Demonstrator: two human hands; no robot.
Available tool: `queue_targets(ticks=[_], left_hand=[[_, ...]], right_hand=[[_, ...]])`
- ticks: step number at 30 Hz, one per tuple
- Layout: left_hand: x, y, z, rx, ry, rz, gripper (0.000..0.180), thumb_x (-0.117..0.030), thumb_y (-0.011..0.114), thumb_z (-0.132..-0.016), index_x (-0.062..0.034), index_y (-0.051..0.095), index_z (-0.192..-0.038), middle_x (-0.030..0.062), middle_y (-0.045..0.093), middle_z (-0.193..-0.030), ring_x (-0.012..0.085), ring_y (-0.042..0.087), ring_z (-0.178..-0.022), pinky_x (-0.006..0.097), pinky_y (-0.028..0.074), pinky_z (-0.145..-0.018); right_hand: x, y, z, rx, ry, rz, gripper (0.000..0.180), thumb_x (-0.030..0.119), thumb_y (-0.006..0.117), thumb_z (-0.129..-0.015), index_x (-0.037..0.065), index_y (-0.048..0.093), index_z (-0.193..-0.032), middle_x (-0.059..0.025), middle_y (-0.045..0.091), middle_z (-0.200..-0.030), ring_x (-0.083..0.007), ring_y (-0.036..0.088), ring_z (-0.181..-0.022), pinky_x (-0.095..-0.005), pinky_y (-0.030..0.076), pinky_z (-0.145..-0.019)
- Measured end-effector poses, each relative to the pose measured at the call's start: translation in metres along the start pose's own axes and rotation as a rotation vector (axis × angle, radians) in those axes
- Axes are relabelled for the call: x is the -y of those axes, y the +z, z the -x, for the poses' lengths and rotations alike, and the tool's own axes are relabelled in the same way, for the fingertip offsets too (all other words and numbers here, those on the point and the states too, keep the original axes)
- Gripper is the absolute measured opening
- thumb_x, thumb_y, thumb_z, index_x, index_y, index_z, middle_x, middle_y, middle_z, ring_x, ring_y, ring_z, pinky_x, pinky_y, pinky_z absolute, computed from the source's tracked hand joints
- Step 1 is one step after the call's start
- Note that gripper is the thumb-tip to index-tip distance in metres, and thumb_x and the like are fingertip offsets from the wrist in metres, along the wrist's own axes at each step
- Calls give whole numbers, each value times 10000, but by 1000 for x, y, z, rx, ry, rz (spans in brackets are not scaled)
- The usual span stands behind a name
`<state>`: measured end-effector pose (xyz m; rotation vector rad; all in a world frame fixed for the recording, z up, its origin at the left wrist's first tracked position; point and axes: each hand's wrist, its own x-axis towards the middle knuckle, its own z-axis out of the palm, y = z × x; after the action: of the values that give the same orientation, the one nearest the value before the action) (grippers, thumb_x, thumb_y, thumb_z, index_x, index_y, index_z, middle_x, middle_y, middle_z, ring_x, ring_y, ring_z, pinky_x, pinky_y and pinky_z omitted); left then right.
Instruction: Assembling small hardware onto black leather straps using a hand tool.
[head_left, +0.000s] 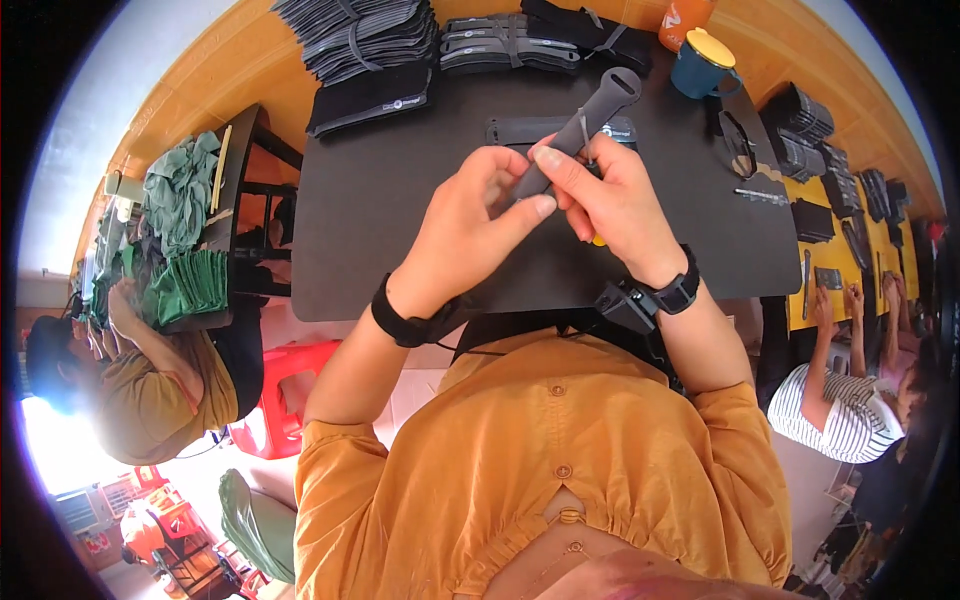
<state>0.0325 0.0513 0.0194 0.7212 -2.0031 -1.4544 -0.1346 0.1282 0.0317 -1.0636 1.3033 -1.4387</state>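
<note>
Above the near half of the dark table, both hands hold a grey folded fabric strip [607, 97], tilted up to the right, with an oval slot in its far end. A thin grey band crosses it near my right thumb. My left hand [470, 225] is closed round the lower end, thumb and fingertips pressed on it. My right hand [622, 200] pinches the strip higher up. A small yellow object [599, 240] peeks out under the right palm; its kind is hidden. Behind the hands lies a flat dark grey fabric piece [510, 130] with a light printed mark.
Banded stacks of dark fabric pieces [355, 45] line the back of the table [370, 220]. A teal mug [700, 70] with a yellow lid stands back right, near a black strap loop [738, 145]. Co-workers sit left and right; a red stool [275, 405] is at left.
</note>
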Motion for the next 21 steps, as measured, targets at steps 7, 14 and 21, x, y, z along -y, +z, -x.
queue_targets(ticks=[7,14,21], left_hand=[[9,-15,2,582,-317,579,430,-285,400,-1055,67,532,-1264,171,683,-1005,194,675,-835,278,534,-725],[11,-7,-22,618,-225,751,395,-251,466,-1036,55,525,-1280,140,681,-997,180,681,-856,226,533,-666],[10,2,-31,319,-149,912,370,-178,553,-1000,30,487,-1298,158,633,-1144,225,652,-982,316,556,-843]], right_hand=[[0,-32,7,120,150,-38,363,380,629,-956,21,636,-1011,11,549,-671,-40,469,-439,-183,326,-393],[3,-40,7,-119,72,250,408,398,602,-964,24,602,-1128,-22,588,-739,-51,491,-519,-202,376,-457],[17,-36,45,19,10,391,229,222,493,-1024,49,611,-1116,-13,599,-724,-75,538,-575,-240,447,-534]])
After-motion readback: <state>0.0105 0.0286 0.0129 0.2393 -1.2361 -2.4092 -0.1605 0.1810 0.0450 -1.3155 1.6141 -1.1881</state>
